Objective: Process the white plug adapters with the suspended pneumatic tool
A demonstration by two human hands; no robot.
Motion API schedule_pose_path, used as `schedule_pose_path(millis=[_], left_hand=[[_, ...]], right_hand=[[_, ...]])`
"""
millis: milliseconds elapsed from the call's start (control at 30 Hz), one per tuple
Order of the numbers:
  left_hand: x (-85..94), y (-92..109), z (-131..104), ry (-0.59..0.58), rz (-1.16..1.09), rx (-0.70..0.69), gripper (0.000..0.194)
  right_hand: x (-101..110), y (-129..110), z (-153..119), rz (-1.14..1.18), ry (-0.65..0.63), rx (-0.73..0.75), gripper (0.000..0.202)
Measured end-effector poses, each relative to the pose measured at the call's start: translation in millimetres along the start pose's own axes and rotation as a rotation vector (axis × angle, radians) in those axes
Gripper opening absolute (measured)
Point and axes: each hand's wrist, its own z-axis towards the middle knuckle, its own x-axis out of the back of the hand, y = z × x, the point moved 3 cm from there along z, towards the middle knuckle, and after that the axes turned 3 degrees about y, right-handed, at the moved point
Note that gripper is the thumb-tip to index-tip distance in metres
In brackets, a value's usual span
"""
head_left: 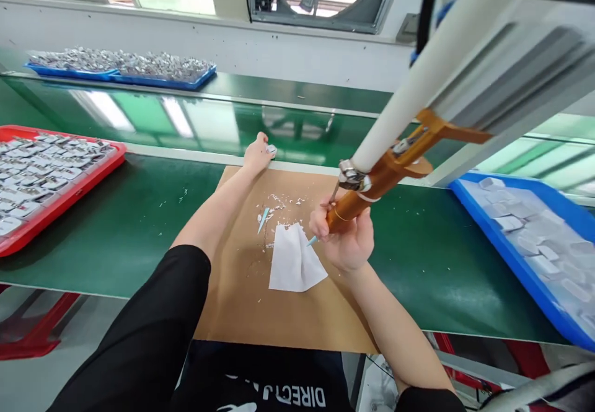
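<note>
My left hand [257, 153] reaches out to the far edge of the brown cardboard sheet [242, 313]. Its fingers are closed on a small white part [271, 149], mostly hidden by the hand. Nearer to me, my right hand [348, 241] is wrapped round an orange glue dispenser [367, 196] that slants up to the right. Its light-blue tapered nozzle [312, 240] points down left over a creased white cloth [290, 260]. A loose blue nozzle tip [263, 220] lies left of the cloth among white crumbs [279, 201].
A red tray [105, 161] of small metal-and-white parts stands at left. At right is a blue tray [506, 263] with translucent white pieces. Blue trays [162, 82] of metal parts sit on the back ledge. A thick white hose [441, 65] crosses the upper right.
</note>
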Motion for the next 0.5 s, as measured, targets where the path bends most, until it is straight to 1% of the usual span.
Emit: schedule_pose_path(millis=[67, 100, 167, 200, 233, 300, 333, 367, 433, 467, 500], left_hand=[[-2.6, -7.9, 1.9, -0.004, 0.013, 0.002, 0.049], [-0.9, -11.2, 0.3, 0.018, 0.023, -0.012, 0.058], [8.2, -15.5, -7.9, 0.098, 0.064, -0.073, 0.074], [14.8, -16.1, -14.8, 0.143, 0.075, -0.119, 0.078], [22.0, -15.5, -24.0, 0.177, 0.069, -0.173, 0.077], [36.5, -11.9, -49.0, 0.201, 0.005, -0.294, 0.068], [42.8, -9.3, -64.4, 0.192, -0.041, -0.355, 0.062], [47.9, -6.7, -81.0, 0.165, -0.078, -0.403, 0.056], [53.9, -1.9, -114.9, 0.1, -0.118, -0.482, 0.036], [55.1, 0.8, -131.0, 0.074, -0.132, -0.537, 0.027], [54.4, 4.3, -146.3, 0.022, -0.145, -0.623, 0.021]], right_hand=[[2.4, 1.2, 0.8, -0.004, 0.038, -0.022, 0.049], [3.4, 1.5, 1.1, -0.007, 0.048, -0.027, 0.049], [5.3, 1.7, 1.4, -0.017, 0.057, -0.024, 0.049], [6.2, 1.7, 1.5, -0.019, 0.057, -0.014, 0.048], [7.1, 1.7, 1.6, -0.022, 0.057, 0.0, 0.048], [8.7, 2.2, 2.6, -0.04, 0.062, 0.03, 0.05], [9.6, 2.8, 3.7, -0.055, 0.069, 0.041, 0.051], [10.7, 3.6, 5.4, -0.073, 0.079, 0.051, 0.053], [13.4, 5.7, 10.4, -0.104, 0.104, 0.059, 0.055], [15.2, 6.7, 13.6, -0.114, 0.117, 0.061, 0.056], [17.6, 7.7, 16.9, -0.123, 0.13, 0.063, 0.056]])
